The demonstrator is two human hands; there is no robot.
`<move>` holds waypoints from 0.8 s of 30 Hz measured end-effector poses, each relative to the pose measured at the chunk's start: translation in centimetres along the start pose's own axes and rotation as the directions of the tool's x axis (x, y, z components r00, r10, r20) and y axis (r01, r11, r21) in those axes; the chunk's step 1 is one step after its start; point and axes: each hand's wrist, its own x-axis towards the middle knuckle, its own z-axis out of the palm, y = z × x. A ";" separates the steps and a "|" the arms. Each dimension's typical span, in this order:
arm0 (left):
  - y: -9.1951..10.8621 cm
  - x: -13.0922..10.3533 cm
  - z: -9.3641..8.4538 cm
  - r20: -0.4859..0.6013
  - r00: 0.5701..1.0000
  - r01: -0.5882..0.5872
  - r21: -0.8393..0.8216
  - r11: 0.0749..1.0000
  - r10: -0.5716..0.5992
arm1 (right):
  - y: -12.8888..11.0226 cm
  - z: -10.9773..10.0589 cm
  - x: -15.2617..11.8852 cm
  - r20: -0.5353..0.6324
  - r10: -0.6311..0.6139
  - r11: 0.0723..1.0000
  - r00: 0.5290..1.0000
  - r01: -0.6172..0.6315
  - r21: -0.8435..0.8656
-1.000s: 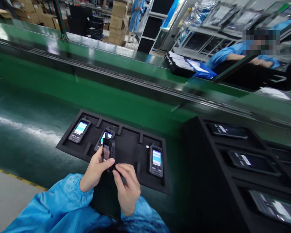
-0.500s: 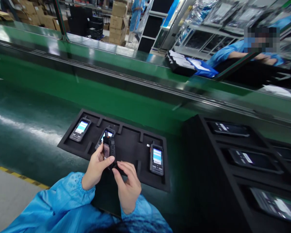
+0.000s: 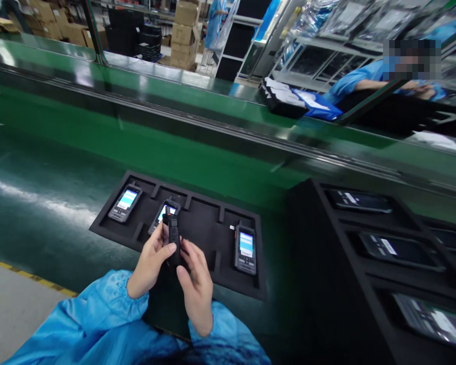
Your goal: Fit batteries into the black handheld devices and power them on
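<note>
Fingers [image 3: 168, 250] along handset [image 3: 174, 234] edge, tray [image 3: 202, 223] beyond

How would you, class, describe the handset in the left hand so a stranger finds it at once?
On the green bench, find the shallow black tray. Over its near side, the person's left hand grips a dark handset. Unlike the three lit handsets lying screen-up in the tray, this one is held up, its narrow side facing the camera.

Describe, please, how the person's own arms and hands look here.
The left hand and right hand are both ungloved. The left sleeve and right sleeve are long, loose and bright blue, with a slight sheen and many creases; the left cuff is gathered at the wrist.
</note>
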 end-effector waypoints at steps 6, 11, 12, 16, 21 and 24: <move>0.1 0.0 -0.2 0.004 1.000 -0.008 0.020 1.000 0.008 | 0.4 0.3 0.6 0.293 0.201 0.861 0.935 -0.311 0.403; 0.1 -0.2 -0.4 0.104 0.994 0.018 -0.012 1.000 -0.017 | 0.2 0.2 0.5 0.220 0.254 0.839 0.942 -0.328 0.434; 0.1 -0.3 -0.5 0.129 0.992 0.005 -0.022 1.000 -0.002 | 0.1 0.1 0.5 0.210 0.249 0.838 0.946 -0.318 0.442; 0.3 -0.5 -0.8 0.245 0.968 -0.059 -0.004 0.998 0.058 | 0.0 0.0 0.6 0.170 0.233 0.855 0.958 -0.285 0.433; 0.4 -0.3 -1.0 0.288 0.956 -0.078 0.062 0.995 0.057 | -0.2 0.0 0.8 0.151 0.209 0.872 0.966 -0.254 0.419; 0.4 -0.2 -1.0 0.288 0.955 -0.102 0.078 0.992 0.076 | -0.2 0.0 0.8 0.173 0.210 0.869 0.962 -0.265 0.418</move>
